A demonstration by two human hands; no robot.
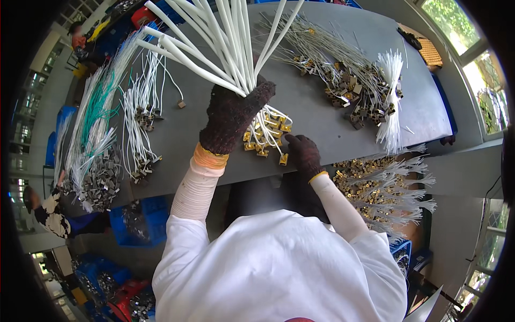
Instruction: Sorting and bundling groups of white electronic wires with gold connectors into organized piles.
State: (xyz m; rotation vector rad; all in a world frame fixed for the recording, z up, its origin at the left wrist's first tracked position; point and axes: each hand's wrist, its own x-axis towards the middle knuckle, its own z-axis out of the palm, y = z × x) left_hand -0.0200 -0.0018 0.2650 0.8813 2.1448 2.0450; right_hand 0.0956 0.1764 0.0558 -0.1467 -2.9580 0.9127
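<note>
Should the left hand [232,115] loosen its clasp on the tubes [243,70], some might slip; the right hand [306,154], loosely spread, looks empty beside the clips [283,159].

A bundle of glossy white tubes [230,45] fans across the upper centre of the frame, some splaying to the upper left, two leaning right, all narrowing toward the middle. Below, thin white wires [270,121] end in small, boxy, gold-coloured metal pieces [262,153], loosely clustered just right of centre.
</note>
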